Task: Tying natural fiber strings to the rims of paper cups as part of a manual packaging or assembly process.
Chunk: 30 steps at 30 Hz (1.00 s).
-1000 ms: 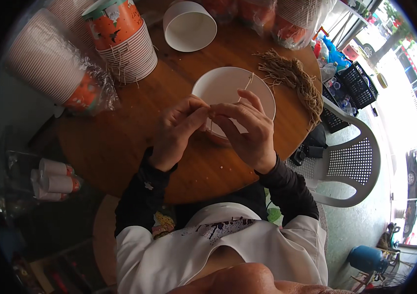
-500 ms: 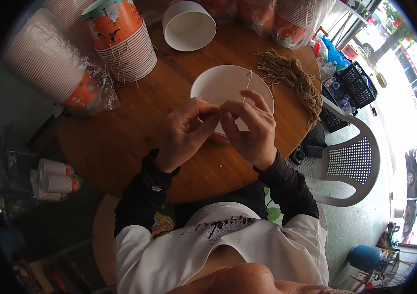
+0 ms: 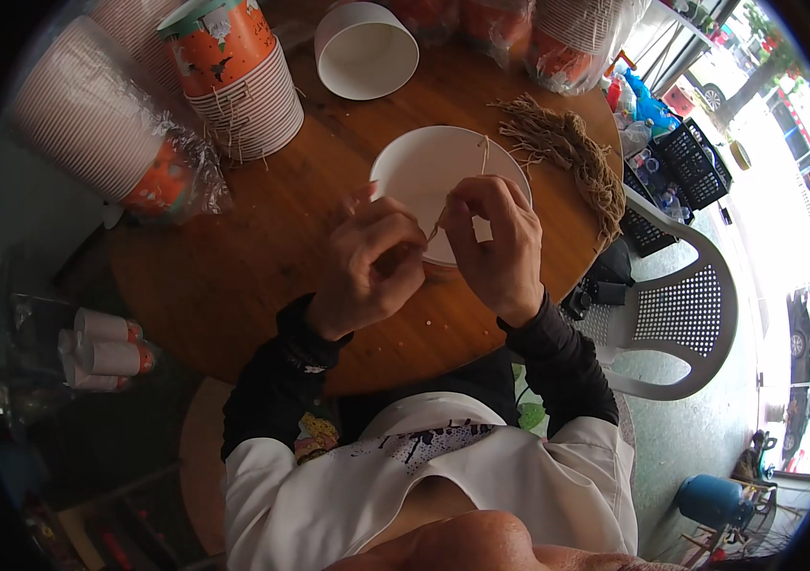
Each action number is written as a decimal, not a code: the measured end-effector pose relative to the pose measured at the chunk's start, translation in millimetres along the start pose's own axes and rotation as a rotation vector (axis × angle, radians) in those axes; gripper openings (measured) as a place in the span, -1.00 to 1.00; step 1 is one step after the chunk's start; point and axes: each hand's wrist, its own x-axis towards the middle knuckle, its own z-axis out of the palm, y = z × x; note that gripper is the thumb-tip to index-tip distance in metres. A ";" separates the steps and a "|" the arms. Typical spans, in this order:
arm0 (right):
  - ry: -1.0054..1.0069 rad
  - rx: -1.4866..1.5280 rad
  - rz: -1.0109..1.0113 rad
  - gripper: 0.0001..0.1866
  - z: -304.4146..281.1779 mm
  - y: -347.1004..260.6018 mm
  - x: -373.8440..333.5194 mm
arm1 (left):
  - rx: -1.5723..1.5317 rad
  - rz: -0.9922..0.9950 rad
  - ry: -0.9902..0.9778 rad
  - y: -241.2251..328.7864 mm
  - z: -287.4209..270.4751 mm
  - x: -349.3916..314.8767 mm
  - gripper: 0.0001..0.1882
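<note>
Over the near edge of a white paper tub point(image 3: 394, 171), my two hands work a thin tan string point(image 3: 436, 229). My left hand point(image 3: 372, 265) pinches one part of it, with the fingers curled. Close beside it, my right hand point(image 3: 502, 249) has thumb and forefinger pressed together on the string. More of the string runs down from the tub's far right rim toward the right hand. Just right of the tub lies a loose bundle of tan twine point(image 3: 572, 157).
Stacked orange-and-white paper tubs point(image 3: 251, 109) stand at the back left, beside plastic-wrapped stacks point(image 3: 81, 119). Another white tub point(image 3: 367, 55) lies tilted at the back of the round wooden table point(image 3: 234, 257). A white plastic chair point(image 3: 679, 319) stands right, near black crates point(image 3: 693, 162).
My hands, which were touching at the fingertips, have drawn slightly apart, with string showing between them. The right hand has turned, and its raised finger has curled in.
</note>
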 end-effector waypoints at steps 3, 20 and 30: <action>0.009 -0.039 0.032 -0.87 1.0 -2.5 -0.6 | 0.001 0.063 -0.042 -3.4 1.5 -0.4 -0.88; -0.292 0.127 0.155 -0.83 -33.6 -16.7 13.2 | -0.120 -0.200 0.120 -9.0 16.8 3.3 -0.90; -0.063 -0.236 -0.281 -0.85 -60.6 10.1 24.3 | 0.117 -0.095 -0.009 19.5 15.6 8.0 -0.94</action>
